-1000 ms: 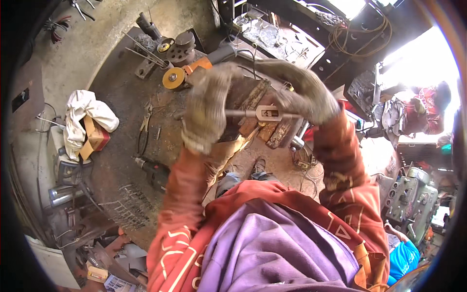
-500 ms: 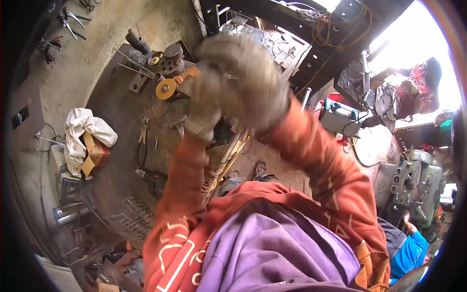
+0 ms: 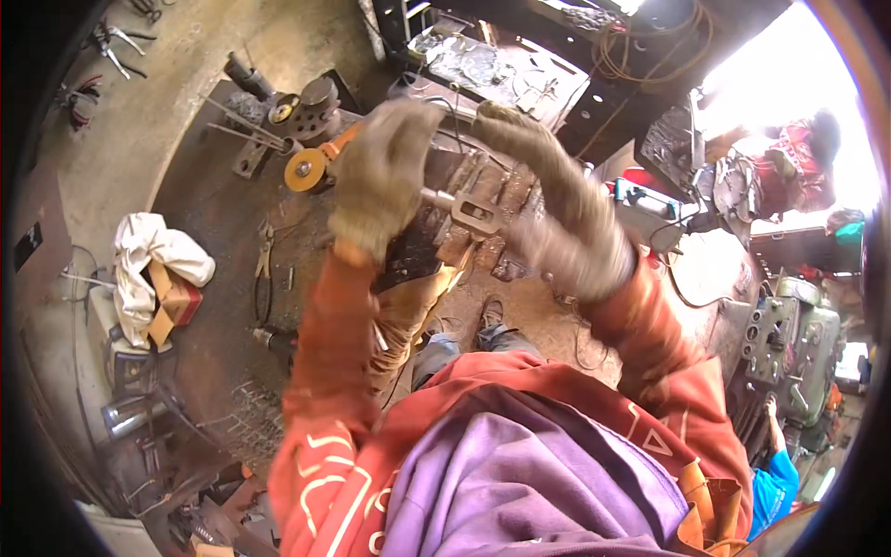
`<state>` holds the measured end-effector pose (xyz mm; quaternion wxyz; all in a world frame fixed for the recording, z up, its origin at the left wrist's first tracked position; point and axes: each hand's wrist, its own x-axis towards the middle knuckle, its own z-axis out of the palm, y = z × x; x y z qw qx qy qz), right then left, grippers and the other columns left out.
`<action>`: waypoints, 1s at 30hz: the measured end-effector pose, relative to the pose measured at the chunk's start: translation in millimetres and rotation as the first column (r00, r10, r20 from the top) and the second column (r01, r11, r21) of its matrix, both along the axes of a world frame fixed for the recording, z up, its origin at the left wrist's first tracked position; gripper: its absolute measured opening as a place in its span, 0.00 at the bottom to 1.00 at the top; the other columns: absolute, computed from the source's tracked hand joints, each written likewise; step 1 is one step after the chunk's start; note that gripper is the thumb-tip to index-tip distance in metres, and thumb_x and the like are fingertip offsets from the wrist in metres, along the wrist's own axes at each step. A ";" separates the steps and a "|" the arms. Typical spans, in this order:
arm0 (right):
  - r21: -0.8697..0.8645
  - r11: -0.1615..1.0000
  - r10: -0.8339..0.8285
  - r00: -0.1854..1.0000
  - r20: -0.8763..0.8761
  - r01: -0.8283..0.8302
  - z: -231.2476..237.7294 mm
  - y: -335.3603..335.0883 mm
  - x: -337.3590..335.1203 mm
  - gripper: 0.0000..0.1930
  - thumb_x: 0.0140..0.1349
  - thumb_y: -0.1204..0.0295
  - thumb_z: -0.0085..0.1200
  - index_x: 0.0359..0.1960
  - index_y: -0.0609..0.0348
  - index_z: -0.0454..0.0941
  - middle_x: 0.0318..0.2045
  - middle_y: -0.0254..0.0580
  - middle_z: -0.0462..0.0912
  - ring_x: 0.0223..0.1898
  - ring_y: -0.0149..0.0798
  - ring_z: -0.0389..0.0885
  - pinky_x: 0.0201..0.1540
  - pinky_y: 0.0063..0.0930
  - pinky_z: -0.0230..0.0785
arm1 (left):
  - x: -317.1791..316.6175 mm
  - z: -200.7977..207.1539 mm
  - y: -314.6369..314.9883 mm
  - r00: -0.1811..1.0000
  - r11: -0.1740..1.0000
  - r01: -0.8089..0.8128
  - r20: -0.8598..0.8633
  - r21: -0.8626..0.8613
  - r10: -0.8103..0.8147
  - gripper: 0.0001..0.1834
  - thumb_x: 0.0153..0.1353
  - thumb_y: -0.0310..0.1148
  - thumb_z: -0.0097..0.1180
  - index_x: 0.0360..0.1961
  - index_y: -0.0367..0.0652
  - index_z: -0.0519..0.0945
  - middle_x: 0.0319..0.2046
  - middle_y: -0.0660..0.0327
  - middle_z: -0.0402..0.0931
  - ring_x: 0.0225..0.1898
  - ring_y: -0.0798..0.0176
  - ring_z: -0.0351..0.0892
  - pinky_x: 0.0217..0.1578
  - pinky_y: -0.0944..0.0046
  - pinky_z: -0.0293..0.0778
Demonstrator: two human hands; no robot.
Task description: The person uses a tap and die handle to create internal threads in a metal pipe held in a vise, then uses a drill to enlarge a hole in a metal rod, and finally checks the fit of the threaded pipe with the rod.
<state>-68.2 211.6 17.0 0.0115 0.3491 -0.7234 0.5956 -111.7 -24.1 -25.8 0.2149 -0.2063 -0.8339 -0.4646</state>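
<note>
Both my hands wear dirty grey work gloves. My left hand is closed around the shank of a metal piece with a flat, slotted oblong end, which sticks out to the right between my hands. My right hand is apart from it on the right, fingers stretched out and smeared by motion. Below the metal piece is a rusty, blocky metal fixture at the bench edge; part of it is hidden by my hands. Left of my left hand lies an angle grinder with a yellow disc.
On the dark metal bench lie pliers. A white cloth covers a small cardboard box at left. A cluttered tray stands at the back. At right are a grey-green machine and a person in blue.
My hands, close together and blurred before, have drawn apart, the right one moving right and down. The slotted metal piece now shows between them. The view has shifted slightly.
</note>
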 end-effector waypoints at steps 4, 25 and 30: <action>0.094 0.994 -0.003 0.884 -0.468 0.054 13.3 -110.9 61.7 0.47 0.53 0.35 0.66 0.66 0.58 0.75 0.70 0.61 0.71 0.75 0.69 0.61 0.76 0.78 0.38 | -46.2 -11.2 79.2 0.982 0.967 0.178 -0.031 -0.179 -0.187 0.32 0.81 0.58 0.39 0.49 0.40 0.85 0.47 0.49 0.86 0.50 0.47 0.85 0.55 0.49 0.78; -0.059 0.953 -0.301 0.953 -0.042 0.298 -32.8 -2.8 34.4 0.32 0.72 0.60 0.60 0.69 0.71 0.69 0.65 0.60 0.76 0.67 0.54 0.76 0.68 0.43 0.68 | -30.0 1.1 30.8 0.969 0.974 0.228 0.099 -0.016 -0.225 0.12 0.76 0.32 0.53 0.54 0.40 0.83 0.34 0.62 0.82 0.33 0.70 0.77 0.30 0.69 0.73; -0.072 0.836 -0.548 0.833 -0.073 0.544 -113.0 13.5 30.1 0.31 0.79 0.56 0.47 0.73 0.70 0.65 0.65 0.56 0.75 0.68 0.47 0.73 0.71 0.41 0.64 | -60.3 14.6 63.6 0.640 0.970 0.175 0.729 0.169 -0.243 0.27 0.78 0.55 0.50 0.44 0.41 0.89 0.30 0.55 0.86 0.34 0.58 0.87 0.38 0.54 0.81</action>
